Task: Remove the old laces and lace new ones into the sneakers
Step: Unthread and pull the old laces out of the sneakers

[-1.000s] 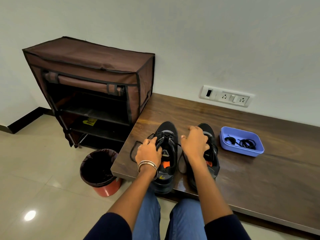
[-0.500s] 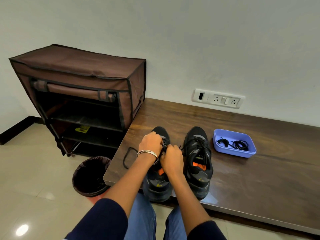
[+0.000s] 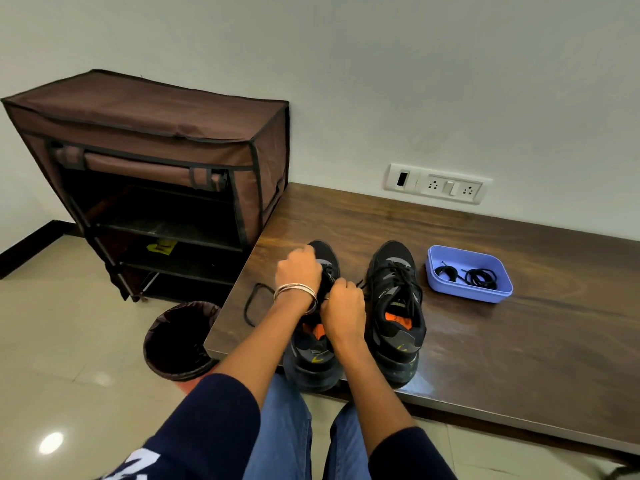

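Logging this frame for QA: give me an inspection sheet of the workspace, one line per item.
Surface: dark wooden bench against the wall, glossy, with both sneakers at its front edge.
Job's things: left sneaker under both hands; right sneaker laced, untouched; black lace loose on the bench, left; coiled black laces in the blue tray.
Clutter: nothing seen.
Grips: left hand and right hand both curled at the left sneaker's lacing; exact pinch hidden.
Cables: nothing seen.
Surroundings: brown fabric shoe rack, lined bin on the tiled floor, wall socket panel.
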Demonstrator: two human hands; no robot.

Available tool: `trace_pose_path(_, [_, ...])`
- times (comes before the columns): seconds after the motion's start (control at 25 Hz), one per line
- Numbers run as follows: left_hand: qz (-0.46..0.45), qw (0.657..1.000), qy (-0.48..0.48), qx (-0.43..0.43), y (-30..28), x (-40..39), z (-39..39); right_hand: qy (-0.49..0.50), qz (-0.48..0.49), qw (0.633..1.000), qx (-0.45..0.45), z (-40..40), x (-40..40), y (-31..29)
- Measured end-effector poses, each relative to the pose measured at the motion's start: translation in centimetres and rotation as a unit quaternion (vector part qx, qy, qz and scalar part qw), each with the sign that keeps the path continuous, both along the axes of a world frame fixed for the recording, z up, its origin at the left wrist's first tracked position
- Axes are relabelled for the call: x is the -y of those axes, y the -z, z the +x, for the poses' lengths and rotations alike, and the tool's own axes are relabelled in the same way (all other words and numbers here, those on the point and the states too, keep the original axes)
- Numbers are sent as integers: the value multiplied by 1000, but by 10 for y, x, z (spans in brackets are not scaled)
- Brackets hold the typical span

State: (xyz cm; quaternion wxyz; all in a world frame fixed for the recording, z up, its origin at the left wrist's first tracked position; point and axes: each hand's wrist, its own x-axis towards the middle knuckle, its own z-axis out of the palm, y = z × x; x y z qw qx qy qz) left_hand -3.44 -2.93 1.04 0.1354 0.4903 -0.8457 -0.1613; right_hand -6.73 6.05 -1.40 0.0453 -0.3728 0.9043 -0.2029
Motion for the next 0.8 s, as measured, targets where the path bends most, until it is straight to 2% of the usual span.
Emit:
trace_pose_path(0.04, [84,988,-97,-84,4,12,4,0,5,1000,2,1,0,0])
trace_pose_path(0.08, [181,950,-180,-177,9,23,10,0,9,1000,4,2,1,0])
trace_pose_path(0.12, [254,909,-229,-239,14,28,16,-1,13,1000,5,3,2,0])
trace_pose_path(0.16, [290,887,-237,-272,14,28,19,-1,15,1000,3,4,2,-1])
trace_pose_path(0.2, [269,905,-205,-258,11,25,20,1,17,1000,0,5,2,-1])
trace_pose_path(0.24, [217,940,-146,-219,6,20,20,1,17,1000,-2,6,2,-1])
trace_pose_path(0.28, [126,975,-84,-164,3,16,18,0,18,1000,-3,6,2,-1])
trace_pose_path(0.32, [38,993,-20,-114,-1,12,17,-2,20,1000,-4,6,1,-1])
trace_pose_path(0.4, [-90,993,80,-3,-12,3,10,-3,21,1000,-5,7,0,-1])
trace_pose_path(0.44, [-111,985,108,70,-10,0,6,-4,20,1000,-6,7,0,-1])
trace_pose_path(0.52, [-116,976,113,148,-6,-6,2,-5,19,1000,-6,7,0,-1])
trace_pose_path(0.72, [-120,970,122,172,-11,-19,-3,2,13,1000,-5,5,0,1])
trace_pose_path(0.8, [-66,987,83,121,-13,-16,0,3,18,1000,-6,6,0,2])
